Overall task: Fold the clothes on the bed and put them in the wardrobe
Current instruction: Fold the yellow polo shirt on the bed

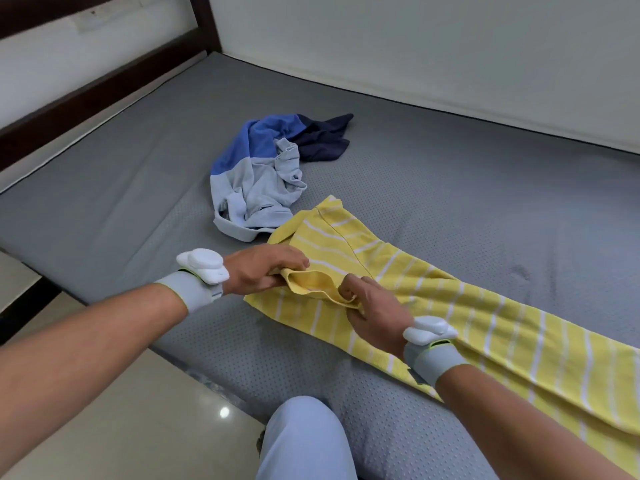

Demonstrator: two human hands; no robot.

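Mid-frame, my left hand (263, 271) and right hand (372, 306) each pinch the yellow striped shirt's (485, 323) collar. I'd pull it taut and level before folding.

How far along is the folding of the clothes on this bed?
Early on. Nothing looks finished: no folded pile is in view, and neither is the wardrobe. In hand: the left hand and right hand grip the collar end of the yellow striped shirt, laid out lengthwise. Left: the blue garment lies crumpled on the mattress.

White walls (415, 46), dark wooden bedframe (86, 95) — glossy tiled floor (138, 410)
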